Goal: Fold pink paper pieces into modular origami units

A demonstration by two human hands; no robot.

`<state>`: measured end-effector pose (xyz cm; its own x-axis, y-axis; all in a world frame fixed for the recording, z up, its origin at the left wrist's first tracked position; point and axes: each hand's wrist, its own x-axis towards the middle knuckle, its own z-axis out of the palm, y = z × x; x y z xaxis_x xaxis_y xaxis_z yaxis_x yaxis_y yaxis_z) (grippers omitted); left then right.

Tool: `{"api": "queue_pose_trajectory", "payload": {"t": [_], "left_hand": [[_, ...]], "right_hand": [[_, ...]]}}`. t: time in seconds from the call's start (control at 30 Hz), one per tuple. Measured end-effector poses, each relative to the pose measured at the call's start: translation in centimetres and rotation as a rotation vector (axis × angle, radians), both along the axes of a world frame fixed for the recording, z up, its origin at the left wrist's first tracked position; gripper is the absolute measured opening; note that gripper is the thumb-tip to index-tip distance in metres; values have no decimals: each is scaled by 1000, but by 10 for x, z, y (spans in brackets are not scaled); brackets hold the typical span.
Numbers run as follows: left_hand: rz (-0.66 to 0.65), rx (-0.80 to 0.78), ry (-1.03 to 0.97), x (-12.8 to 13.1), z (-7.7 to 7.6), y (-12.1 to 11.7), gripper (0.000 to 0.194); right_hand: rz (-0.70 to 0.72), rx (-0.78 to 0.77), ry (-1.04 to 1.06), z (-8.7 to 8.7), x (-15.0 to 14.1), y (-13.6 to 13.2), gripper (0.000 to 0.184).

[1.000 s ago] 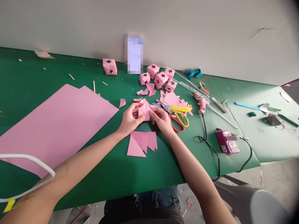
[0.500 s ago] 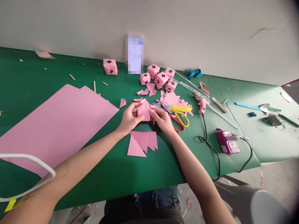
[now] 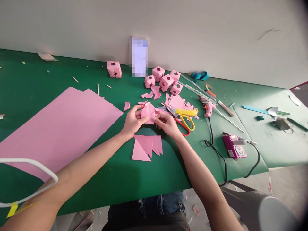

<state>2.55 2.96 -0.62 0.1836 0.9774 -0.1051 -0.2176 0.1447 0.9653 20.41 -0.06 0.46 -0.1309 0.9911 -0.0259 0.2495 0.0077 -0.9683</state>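
Observation:
A small piece of pink paper (image 3: pixel 148 111) with crease lines is held up between both hands, above the green table. My left hand (image 3: pixel 132 121) pinches its left side between thumb and fingers. At its lower right edge, my right hand (image 3: pixel 166 123) grips it, thumb on the near face. Below the hands lie cut pink paper pieces (image 3: pixel 141 149) with slanted edges. Scissors (image 3: pixel 184 123) with red and yellow handles lie just right of my right hand, with a yellow utility knife (image 3: pixel 186 112) across them. Pink scraps (image 3: pixel 176 102) are heaped behind.
Several folded pink paper balls (image 3: pixel 166 82) with holes stand near the wall, behind a phone-like screen's right side. Large pink sheets (image 3: pixel 60 128) cover the left. A pink glue gun (image 3: pixel 209 109), its black cord and a purple power socket (image 3: pixel 234 146) occupy the right.
My right thumb has slid slightly left and down along the pink paper's lower right edge. The paper stays in both hands, nearly in the same place.

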Motion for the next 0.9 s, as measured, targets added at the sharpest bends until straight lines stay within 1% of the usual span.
{"api": "queue_pose_trajectory", "payload": {"t": [0.07, 0.23, 0.4, 0.53, 0.73, 0.9], "left_hand": [[9, -2, -1, 0, -1, 0, 55], [15, 4, 0, 0, -1, 1, 55], [34, -10, -11, 0, 0, 1, 54], [47, -20, -15, 0, 0, 1, 55], [55, -4, -21, -1, -2, 4, 53], [73, -26, -32, -1, -2, 5, 53]], "right_hand": [[25, -6, 5, 0, 0, 0, 56], [5, 14, 3, 0, 0, 1, 57], [67, -24, 8, -3, 2, 1, 54], [48, 3, -3, -5, 2, 0, 52], [82, -8, -4, 1, 2, -1, 58], [88, 15, -5, 0, 4, -2, 48]]}}
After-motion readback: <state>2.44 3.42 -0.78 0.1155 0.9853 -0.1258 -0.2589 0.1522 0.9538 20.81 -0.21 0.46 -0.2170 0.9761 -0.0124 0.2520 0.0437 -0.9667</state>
